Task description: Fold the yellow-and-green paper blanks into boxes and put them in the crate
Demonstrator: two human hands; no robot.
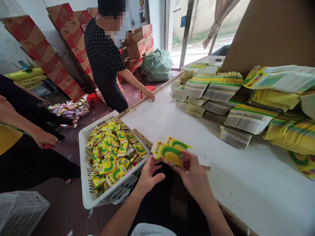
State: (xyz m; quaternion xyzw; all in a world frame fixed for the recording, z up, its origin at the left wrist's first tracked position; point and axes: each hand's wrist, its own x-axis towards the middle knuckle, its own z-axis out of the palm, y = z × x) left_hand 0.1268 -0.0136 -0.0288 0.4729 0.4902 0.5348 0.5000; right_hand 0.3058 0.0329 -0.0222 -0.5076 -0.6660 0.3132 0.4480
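Note:
Between my hands, over the near edge of the white table [246, 177], is a yellow-green packet [169, 154], slightly blurred. My left hand [150, 173] pinches its left end. The right end is between the thumb and fingers of my right hand [190, 167]. Just behind it another yellow-green packet [179, 143] shows, partly covered; whether it is held or lies on the table I cannot tell. To the left of my left hand stands a white crate [85, 183], heaped with similar small yellow packets [108, 147].
Stacks of flat printed cards [211, 87] fill the table's right and far side, before a large brown board [273, 32]. Across the table a person [105, 62] rests a hand on its edge. Another person's arm [22, 118] reaches in at left. Red-brown boxes [66, 29] stand behind.

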